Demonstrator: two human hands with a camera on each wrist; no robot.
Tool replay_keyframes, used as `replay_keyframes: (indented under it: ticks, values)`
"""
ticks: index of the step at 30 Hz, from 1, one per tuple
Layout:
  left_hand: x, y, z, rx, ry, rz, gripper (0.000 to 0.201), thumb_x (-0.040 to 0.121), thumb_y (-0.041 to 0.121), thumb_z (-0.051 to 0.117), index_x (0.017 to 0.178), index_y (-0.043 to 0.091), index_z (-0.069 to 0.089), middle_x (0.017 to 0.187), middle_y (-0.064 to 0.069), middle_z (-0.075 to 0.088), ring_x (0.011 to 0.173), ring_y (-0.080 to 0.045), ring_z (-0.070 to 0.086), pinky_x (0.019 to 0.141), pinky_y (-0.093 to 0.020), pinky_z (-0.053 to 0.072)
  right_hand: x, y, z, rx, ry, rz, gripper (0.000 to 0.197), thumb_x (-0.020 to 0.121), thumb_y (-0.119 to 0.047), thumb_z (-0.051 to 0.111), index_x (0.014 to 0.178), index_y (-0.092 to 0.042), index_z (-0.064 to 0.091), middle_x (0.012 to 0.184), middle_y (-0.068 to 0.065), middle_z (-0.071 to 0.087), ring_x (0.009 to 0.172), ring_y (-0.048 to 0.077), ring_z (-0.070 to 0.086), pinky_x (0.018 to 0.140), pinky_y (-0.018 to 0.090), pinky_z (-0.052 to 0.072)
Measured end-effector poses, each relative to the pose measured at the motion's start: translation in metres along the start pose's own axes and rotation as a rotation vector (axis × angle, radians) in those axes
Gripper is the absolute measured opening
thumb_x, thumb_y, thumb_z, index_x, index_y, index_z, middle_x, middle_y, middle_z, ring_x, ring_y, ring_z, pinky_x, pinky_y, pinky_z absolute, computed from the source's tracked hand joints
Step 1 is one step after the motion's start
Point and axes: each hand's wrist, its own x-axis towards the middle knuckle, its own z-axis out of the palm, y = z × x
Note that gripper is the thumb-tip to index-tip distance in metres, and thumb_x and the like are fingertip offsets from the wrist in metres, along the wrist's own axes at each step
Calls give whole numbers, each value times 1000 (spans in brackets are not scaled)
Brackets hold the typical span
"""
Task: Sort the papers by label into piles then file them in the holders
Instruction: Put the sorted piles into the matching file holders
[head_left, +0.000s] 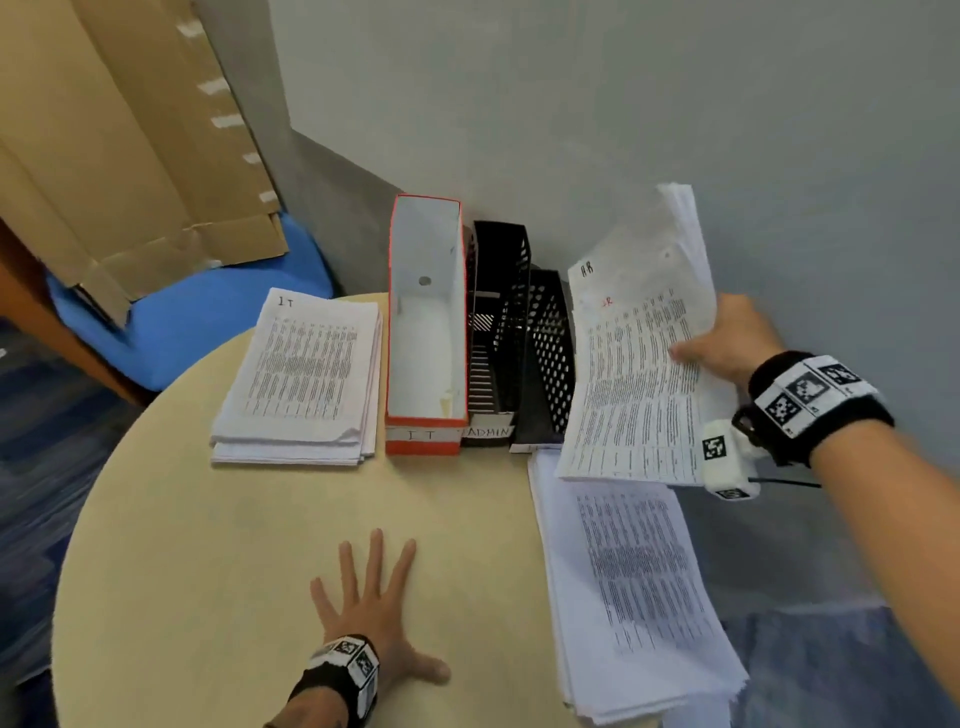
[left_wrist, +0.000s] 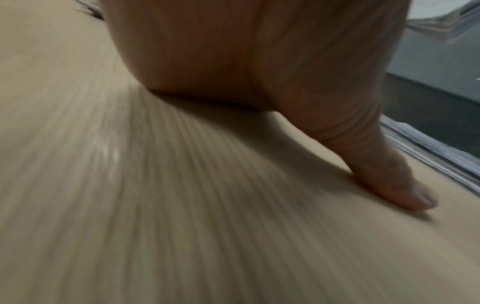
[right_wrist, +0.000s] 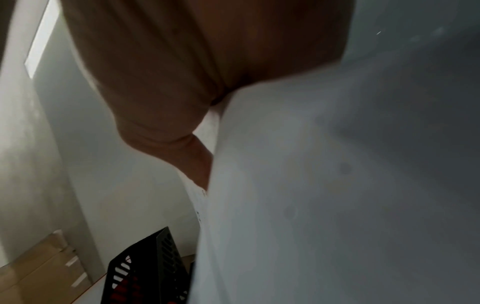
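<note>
My right hand (head_left: 722, 343) grips a sheaf of printed papers marked HR (head_left: 634, 374), lifted and tilted just right of the holders; the right wrist view shows their blank underside (right_wrist: 324, 185) under my palm. Three holders stand at the table's back: a red-edged white one labelled IT (head_left: 426, 332), a black slatted one labelled ADMIN (head_left: 493, 322) and a black perforated one (head_left: 548, 358). A pile marked IT (head_left: 306, 374) lies left of them. Another pile (head_left: 634, 587) lies at the right edge. My left hand (head_left: 374, 597) rests flat on the table (left_wrist: 182, 205), fingers spread.
The round beige table (head_left: 234, 545) stands in a grey wall corner. Flattened cardboard (head_left: 130, 130) leans on a blue chair (head_left: 208, 322) at the back left. The right pile overhangs the table's rim.
</note>
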Motion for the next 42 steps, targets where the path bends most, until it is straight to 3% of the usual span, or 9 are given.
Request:
replay_keyframes:
  ticks: [11, 13, 15, 17, 20, 25, 31, 36, 42]
  values:
    - [14, 11, 8, 34, 62, -103, 161, 4, 101, 45, 132, 63, -45, 147, 19, -55, 151, -30, -35, 112, -64, -21, 73, -23, 46, -192, 14, -200, 36, 79, -10, 69, 113, -20, 64, 95, 7, 67, 79, 29, 64, 70, 30, 51]
    - [17, 11, 12, -4, 110, -139, 142, 47, 77, 72, 129, 68, -44, 155, 22, -44, 155, -27, -25, 114, -65, -17, 77, -22, 51, -210, 38, -205, 35, 80, -9, 67, 113, -19, 62, 93, 8, 65, 79, 32, 62, 68, 30, 50]
    - [17, 14, 10, 19, 271, -56, 101, 76, 38, 50, 134, 79, -22, 169, 25, 1, 159, -25, -3, 116, -69, 8, 81, -20, 57, -208, 52, -206, 34, 82, -8, 66, 114, -17, 60, 92, 8, 61, 78, 32, 59, 67, 30, 46]
    - [20, -3, 17, 153, 454, 57, 84, 70, 29, 38, 141, 73, 27, 162, 24, 33, 160, -25, -3, 111, -71, 18, 86, -21, 62, -197, 68, -207, 33, 84, -8, 67, 114, -16, 60, 89, 6, 59, 77, 31, 57, 66, 30, 45]
    - [31, -20, 41, 285, 366, -9, 108, 51, 45, 68, 149, 63, 26, 171, 17, 7, 157, -40, 13, 107, -70, 35, 90, -24, 73, -185, 77, -200, 31, 85, -8, 68, 114, -16, 58, 90, 7, 60, 78, 33, 59, 67, 34, 50]
    - [35, 7, 31, 5, 311, -61, 102, 30, 79, 72, 128, 57, 58, 146, 17, 54, 117, -44, 63, 101, -73, 30, 98, -28, 92, -299, 29, -204, 26, 84, -5, 61, 107, -15, 54, 89, 12, 60, 78, 39, 61, 69, 42, 57]
    - [39, 6, 25, -89, 373, -6, 103, 26, 72, 76, 126, 59, 58, 144, 22, 48, 159, -17, -1, 108, -69, 23, 111, -32, 94, -349, 9, -219, 28, 84, -5, 61, 110, -17, 59, 83, 10, 57, 77, 39, 60, 70, 41, 56]
    - [47, 3, 27, -183, 303, -89, 115, 24, 52, 84, 131, 63, 47, 131, 10, 70, 121, -43, 61, 102, -73, 26, 121, -34, 84, -397, -13, -179, 25, 85, -6, 61, 106, -16, 52, 86, 10, 55, 80, 39, 58, 69, 41, 50]
    - [52, 4, 32, -157, 293, -108, 105, 23, 47, 84, 123, 60, 54, 129, 7, 72, 116, -45, 65, 108, -69, 22, 123, -39, 89, -429, -108, -132, 24, 90, -9, 59, 109, -13, 46, 90, 9, 50, 86, 38, 58, 70, 42, 48]
